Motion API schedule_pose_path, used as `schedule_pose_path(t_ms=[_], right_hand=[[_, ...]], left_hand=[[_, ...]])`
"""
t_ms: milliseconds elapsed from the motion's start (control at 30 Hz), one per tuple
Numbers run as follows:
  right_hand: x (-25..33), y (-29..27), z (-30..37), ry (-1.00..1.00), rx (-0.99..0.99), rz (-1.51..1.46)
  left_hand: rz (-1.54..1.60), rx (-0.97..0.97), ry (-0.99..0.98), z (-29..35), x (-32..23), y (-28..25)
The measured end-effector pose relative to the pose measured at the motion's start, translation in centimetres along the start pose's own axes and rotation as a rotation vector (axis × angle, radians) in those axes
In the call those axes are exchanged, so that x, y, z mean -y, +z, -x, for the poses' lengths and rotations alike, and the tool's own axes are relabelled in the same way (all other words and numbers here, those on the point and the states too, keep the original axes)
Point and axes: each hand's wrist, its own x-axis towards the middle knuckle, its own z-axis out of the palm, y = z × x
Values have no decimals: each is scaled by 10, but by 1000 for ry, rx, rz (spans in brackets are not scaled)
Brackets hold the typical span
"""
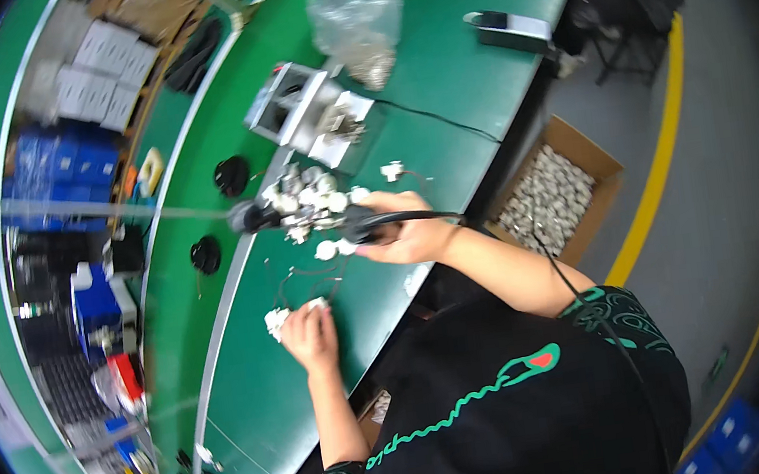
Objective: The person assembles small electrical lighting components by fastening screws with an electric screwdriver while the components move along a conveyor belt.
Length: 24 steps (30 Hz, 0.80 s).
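On the green, smooth worktop, we take the heap of small white, rounded plastic parts as our landmark. Nearer the person than the heap and slightly to its left, we find a small white plastic piece at the fingertips of the left hand; blur keeps us from telling whether it is pinched or merely touched. We judge such a piece light, stiff and rather slippery, best held by its sides between thumb and forefinger. Just right of the heap, we see a black, stubby corded tool in the right hand, whose fingers are wrapped about its body. We expect it to be rigid and the heavier item, best held around its middle. Farther right of the heap, an open brown cardboard carton contains similar white parts.
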Motion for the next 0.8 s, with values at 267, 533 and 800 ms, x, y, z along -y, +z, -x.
schedule_pose_path(t_ms=[267,533,800], right_hand=[[3,-6,-5,70,54,51],[4,-6,1,33,26,108],[4,4,-1,89,-58,12]], left_hand=[[-54,86,-8,10,12,-1],[-65,148,-168,-5,-21,-5],[340,39,-461,-58,-70,40]])
